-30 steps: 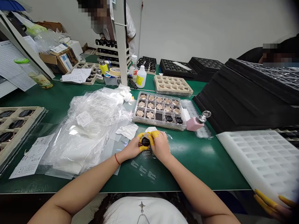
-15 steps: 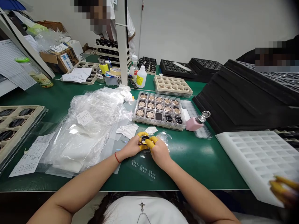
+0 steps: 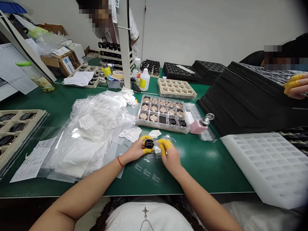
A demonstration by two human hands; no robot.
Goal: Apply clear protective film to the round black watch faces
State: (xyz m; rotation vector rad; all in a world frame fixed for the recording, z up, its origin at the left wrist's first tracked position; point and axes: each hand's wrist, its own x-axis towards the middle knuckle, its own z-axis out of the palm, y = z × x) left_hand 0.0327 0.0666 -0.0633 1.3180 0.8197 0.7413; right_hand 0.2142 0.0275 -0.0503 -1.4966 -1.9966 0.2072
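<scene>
My left hand [image 3: 141, 147], in yellow finger cots, is closed around the edge of a round black watch case [image 3: 149, 143]. White print shows on its upward face. Just to the right, my right hand [image 3: 169, 154], also in yellow cots, has thumb and fingers pinched together on a small clear film [image 3: 157, 145]. Whether the film still touches the case, I cannot tell. Below the hands, clear sheets with white printed text [image 3: 147, 173] lie on the green table. Beyond them stands a clear plastic tray [image 3: 163, 127] of rose-gold watch cases, with two black-faced ones and one vacant pocket in the front row.
Piled plastic bags [image 3: 96, 134] lie left, beside a beige tray [image 3: 43, 112]. A pink pump bottle [image 3: 199, 126] stands right of the clear tray. A white foam tray [image 3: 264, 166] and stacked black trays [image 3: 231, 102] fill the right. A co-worker's yellow-cotted hand [image 3: 297, 86] is over the black trays.
My right hand has drawn away to the right from the watch case with the film, exposing the printed face. The co-worker's hand has gone from the foam tray up to the black trays.
</scene>
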